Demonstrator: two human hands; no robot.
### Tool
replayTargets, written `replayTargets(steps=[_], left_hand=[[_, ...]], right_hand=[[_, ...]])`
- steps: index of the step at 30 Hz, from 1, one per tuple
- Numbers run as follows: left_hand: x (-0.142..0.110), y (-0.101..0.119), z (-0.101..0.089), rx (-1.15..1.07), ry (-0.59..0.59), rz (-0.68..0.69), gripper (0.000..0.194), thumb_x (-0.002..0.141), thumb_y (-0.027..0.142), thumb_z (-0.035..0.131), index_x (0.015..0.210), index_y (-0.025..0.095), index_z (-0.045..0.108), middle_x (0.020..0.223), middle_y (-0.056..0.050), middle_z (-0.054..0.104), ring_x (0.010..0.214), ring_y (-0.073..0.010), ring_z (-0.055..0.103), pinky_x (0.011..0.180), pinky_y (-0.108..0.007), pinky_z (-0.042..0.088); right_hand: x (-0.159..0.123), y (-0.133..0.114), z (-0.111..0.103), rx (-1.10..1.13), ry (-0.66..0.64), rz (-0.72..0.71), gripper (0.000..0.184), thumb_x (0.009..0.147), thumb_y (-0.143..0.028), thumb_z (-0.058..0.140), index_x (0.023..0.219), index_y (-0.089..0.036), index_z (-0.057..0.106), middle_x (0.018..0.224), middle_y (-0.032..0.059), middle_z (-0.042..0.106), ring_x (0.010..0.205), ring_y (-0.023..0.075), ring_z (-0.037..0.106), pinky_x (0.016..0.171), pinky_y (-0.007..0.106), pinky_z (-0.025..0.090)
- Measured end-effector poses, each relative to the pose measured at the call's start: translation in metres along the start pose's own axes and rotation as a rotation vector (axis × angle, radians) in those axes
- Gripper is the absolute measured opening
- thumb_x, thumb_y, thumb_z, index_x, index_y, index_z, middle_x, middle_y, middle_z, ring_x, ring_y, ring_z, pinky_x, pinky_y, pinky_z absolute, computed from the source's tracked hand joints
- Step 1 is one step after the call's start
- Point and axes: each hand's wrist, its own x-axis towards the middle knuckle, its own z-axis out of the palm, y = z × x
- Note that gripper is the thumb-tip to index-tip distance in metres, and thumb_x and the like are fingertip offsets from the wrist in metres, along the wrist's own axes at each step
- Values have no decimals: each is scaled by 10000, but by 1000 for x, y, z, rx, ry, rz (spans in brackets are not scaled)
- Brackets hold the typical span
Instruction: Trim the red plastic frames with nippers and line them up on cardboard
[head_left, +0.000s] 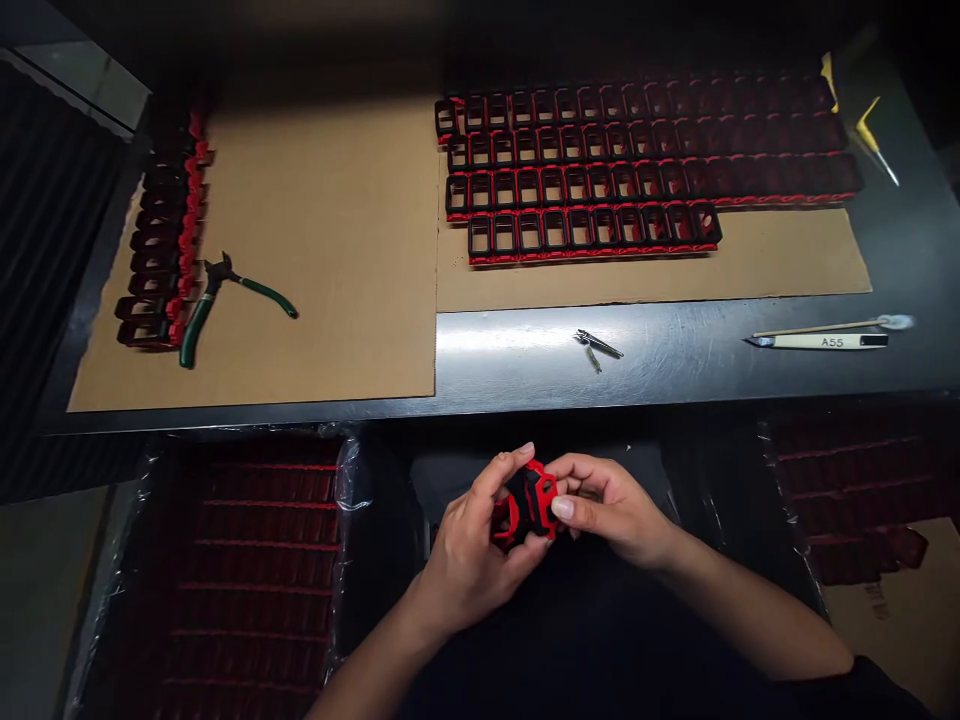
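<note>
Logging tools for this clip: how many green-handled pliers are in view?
1: the green-handled pliers lie on the left cardboard sheet, beside a column of red-black parts. Dark areas could hide more.

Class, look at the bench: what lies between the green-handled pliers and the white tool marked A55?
In the head view, small metal tweezers lie on bare steel between the pliers and the A55 tool.

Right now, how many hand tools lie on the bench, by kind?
Pliers: 1
Tweezers: 1
White-handled knife: 1
Thin stick: 1
Yellow-handled tool: 1
Total: 5
Both hands hold a red and black part.
</note>
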Motion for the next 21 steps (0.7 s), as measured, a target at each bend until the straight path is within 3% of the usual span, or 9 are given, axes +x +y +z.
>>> replayTargets(steps=[4, 7, 10, 16, 21], left_hand=[[1, -2, -1, 53, -23, 106, 892, 878, 154, 674, 1604, 189, 156, 1436, -218, 585, 1236, -245, 668, 1028, -378, 578], [2, -4, 1, 51, 4, 121, 932, 871, 198, 694, 1612, 193, 129, 1419, -233, 590, 978, -205, 755, 946, -393, 619], [1, -6, 4, 36, 44, 131, 938, 871, 270, 717, 1611, 205, 146, 1387, -236, 607, 797, -169, 738, 835, -383, 647], [2, -8, 11, -88, 123, 150, 921, 890, 372, 721, 1606, 207, 168, 1352, -254, 614, 701, -148, 703, 702, -344, 644], [8, -4, 9, -13, 127, 197, 958, 884, 284, 729, 1611, 171, 115, 1336, -265, 626, 831, -184, 746, 776, -364, 652]], right_hand=[[3, 8, -3, 76, -28, 36, 362, 902, -441, 794, 891, -110, 649, 709, 13, 608, 580, 61, 523, 529, 127, 430], [6, 15, -7, 243, -57, 87, 399, 869, -438, 832, 836, -106, 613, 682, 8, 602, 517, 44, 499, 485, 111, 398], [8, 20, -8, 423, -113, 124, 408, 849, -416, 854, 837, -101, 596, 714, 17, 615, 481, 30, 472, 472, 114, 383], [11, 30, -9, 540, -174, 155, 443, 831, -478, 853, 917, -133, 587, 680, -18, 570, 463, 48, 435, 437, 132, 398], [14, 31, -12, 551, -190, 135, 457, 834, -498, 847, 992, -133, 620, 741, 6, 600, 565, 85, 551, 472, 138, 477]])
